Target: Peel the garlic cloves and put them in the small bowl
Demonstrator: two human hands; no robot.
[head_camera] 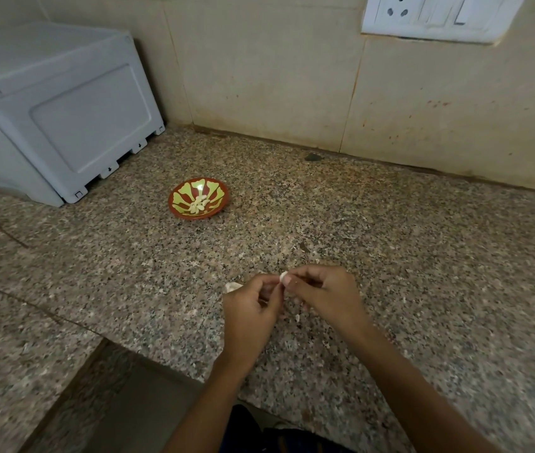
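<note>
A small red bowl (178,209) with a yellow-green pattern sits on the granite counter and holds several peeled garlic cloves (199,204). Nearer to me, my left hand (250,310) and my right hand (321,294) meet above the counter. Both pinch one small white garlic clove (283,276) between their fingertips. Most of the clove is hidden by the fingers. A scrap of white peel (232,286) lies just left of my left hand, and a smaller bit of peel (297,318) lies below the hands.
A grey plastic box (60,106) stands at the back left against the tiled wall. A white socket plate (436,14) is on the wall at top right. The counter's front edge (168,364) steps down at lower left.
</note>
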